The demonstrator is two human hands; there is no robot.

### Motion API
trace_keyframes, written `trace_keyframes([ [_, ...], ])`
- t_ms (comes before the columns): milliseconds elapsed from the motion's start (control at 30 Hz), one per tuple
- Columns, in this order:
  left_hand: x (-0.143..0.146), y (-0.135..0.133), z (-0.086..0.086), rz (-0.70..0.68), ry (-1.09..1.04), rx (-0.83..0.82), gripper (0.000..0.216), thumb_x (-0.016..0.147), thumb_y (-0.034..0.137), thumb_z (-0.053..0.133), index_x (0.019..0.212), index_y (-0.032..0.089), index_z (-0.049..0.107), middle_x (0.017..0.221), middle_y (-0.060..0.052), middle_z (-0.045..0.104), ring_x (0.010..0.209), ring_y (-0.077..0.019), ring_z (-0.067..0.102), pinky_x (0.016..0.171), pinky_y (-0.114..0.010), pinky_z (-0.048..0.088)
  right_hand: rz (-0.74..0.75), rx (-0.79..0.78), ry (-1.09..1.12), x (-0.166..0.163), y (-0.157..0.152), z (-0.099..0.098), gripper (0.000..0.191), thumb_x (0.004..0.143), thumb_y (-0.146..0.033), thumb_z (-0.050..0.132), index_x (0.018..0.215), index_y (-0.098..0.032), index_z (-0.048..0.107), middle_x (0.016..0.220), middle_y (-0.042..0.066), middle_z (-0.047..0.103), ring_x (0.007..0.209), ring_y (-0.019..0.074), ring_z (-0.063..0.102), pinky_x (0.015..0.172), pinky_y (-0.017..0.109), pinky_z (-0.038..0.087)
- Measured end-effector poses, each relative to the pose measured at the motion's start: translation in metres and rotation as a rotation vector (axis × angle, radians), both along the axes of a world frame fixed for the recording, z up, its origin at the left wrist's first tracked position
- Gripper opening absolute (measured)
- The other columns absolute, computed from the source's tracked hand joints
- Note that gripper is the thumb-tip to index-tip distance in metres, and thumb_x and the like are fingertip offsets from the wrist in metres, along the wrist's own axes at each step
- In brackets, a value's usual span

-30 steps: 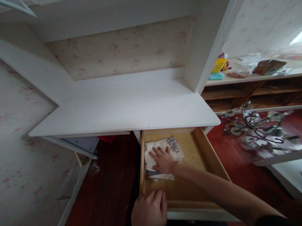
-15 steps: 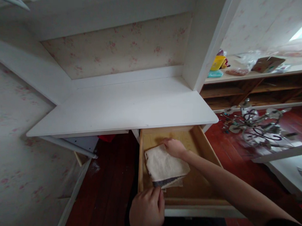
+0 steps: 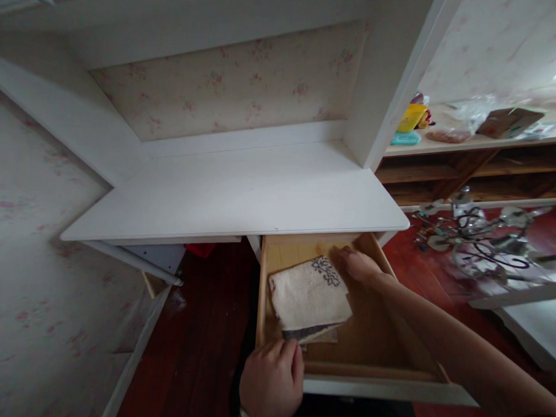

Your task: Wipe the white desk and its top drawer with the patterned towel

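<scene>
A folded cream towel (image 3: 309, 296) with a dark floral print lies in the open wooden drawer (image 3: 380, 345) under the white desk top (image 3: 240, 198). My right hand (image 3: 360, 266) reaches into the drawer and rests at the towel's far right corner, fingers curled and partly shadowed. My left hand (image 3: 271, 384) is closed over the drawer's front left edge, just below the towel's near edge.
Dark red wooden floor (image 3: 191, 335) lies left of the drawer. A metal chandelier (image 3: 477, 243) lies on the floor at right. A shelf (image 3: 478, 143) behind it carries a yellow item, bags and a cardboard box. Floral wallpaper covers the walls.
My right hand went from lying flat on the towel to its far edge, then to its far right corner. The towel shifted slightly and its printed corner shows again.
</scene>
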State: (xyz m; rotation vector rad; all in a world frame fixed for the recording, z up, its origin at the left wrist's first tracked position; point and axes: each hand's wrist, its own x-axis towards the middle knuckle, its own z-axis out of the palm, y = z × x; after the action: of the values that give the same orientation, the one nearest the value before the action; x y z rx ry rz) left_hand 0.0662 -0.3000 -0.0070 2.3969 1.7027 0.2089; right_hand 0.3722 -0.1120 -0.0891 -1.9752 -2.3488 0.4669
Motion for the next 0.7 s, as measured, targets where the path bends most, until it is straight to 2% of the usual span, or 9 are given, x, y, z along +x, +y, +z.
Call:
trace_keyframes([
  [100,0.000,0.000,0.001,0.002,-0.016,0.002,0.027,0.093,0.027,0.040,0.095,0.029,0.066,0.079,0.002,0.069,0.072,-0.0175,0.066,0.064,-0.032,0.048,-0.088,0.070,0.027,0.010,0.005,0.015,0.032,0.087,-0.009,0.041,0.109,-0.010,0.064,0.114,0.017,0.063,0.103,0.0226,0.060,0.092,0.032,0.041],
  [233,0.000,0.001,0.002,-0.008,-0.038,-0.004,0.027,0.093,0.026,0.039,0.093,0.028,0.067,0.079,0.001,0.069,0.071,-0.0173,0.066,0.064,-0.031,0.048,-0.107,0.076,0.069,0.023,0.005,0.031,0.023,0.086,-0.011,0.045,0.095,-0.012,0.066,0.098,0.011,0.068,0.095,0.0196,0.061,0.084,0.027,0.042],
  [333,-0.001,0.001,0.002,-0.011,-0.050,0.000,0.027,0.093,0.026,0.040,0.092,0.027,0.067,0.078,0.000,0.069,0.070,-0.0168,0.065,0.064,-0.030,0.047,-0.099,0.059,0.089,0.021,-0.001,0.035,0.024,0.089,-0.016,0.044,0.097,-0.013,0.066,0.098,0.011,0.069,0.091,0.0196,0.063,0.081,0.027,0.044],
  [433,0.000,0.001,0.002,-0.015,-0.058,0.010,0.027,0.093,0.025,0.040,0.091,0.025,0.067,0.077,-0.002,0.069,0.071,-0.0163,0.065,0.064,-0.029,0.047,-0.049,0.074,0.111,0.002,-0.009,0.035,0.030,0.093,-0.025,0.042,0.109,-0.015,0.065,0.112,0.014,0.065,0.103,0.0213,0.060,0.091,0.030,0.043],
  [533,0.000,0.001,0.004,-0.011,-0.056,0.021,0.027,0.093,0.025,0.040,0.090,0.025,0.067,0.077,-0.002,0.069,0.070,-0.0164,0.065,0.064,-0.029,0.047,0.110,0.084,0.119,-0.035,-0.018,0.033,0.041,0.094,-0.041,0.044,0.127,-0.020,0.058,0.131,0.012,0.056,0.122,0.0232,0.049,0.105,0.035,0.034],
  [600,0.000,0.001,0.004,-0.010,-0.052,0.030,0.026,0.093,0.024,0.041,0.091,0.026,0.067,0.077,-0.001,0.069,0.070,-0.0164,0.065,0.064,-0.029,0.047,0.284,0.074,0.071,-0.065,-0.025,0.028,0.052,0.093,-0.054,0.043,0.137,-0.029,0.050,0.146,0.009,0.044,0.134,0.0284,0.036,0.111,0.048,0.024],
  [700,-0.001,0.001,0.002,-0.015,-0.047,0.038,0.026,0.093,0.024,0.041,0.092,0.027,0.067,0.078,0.000,0.070,0.070,-0.0164,0.066,0.064,-0.030,0.048,0.534,0.034,0.015,-0.107,-0.030,0.015,0.059,0.091,-0.062,0.039,0.144,-0.037,0.038,0.157,0.003,0.026,0.143,0.0333,0.018,0.110,0.066,0.002],
])
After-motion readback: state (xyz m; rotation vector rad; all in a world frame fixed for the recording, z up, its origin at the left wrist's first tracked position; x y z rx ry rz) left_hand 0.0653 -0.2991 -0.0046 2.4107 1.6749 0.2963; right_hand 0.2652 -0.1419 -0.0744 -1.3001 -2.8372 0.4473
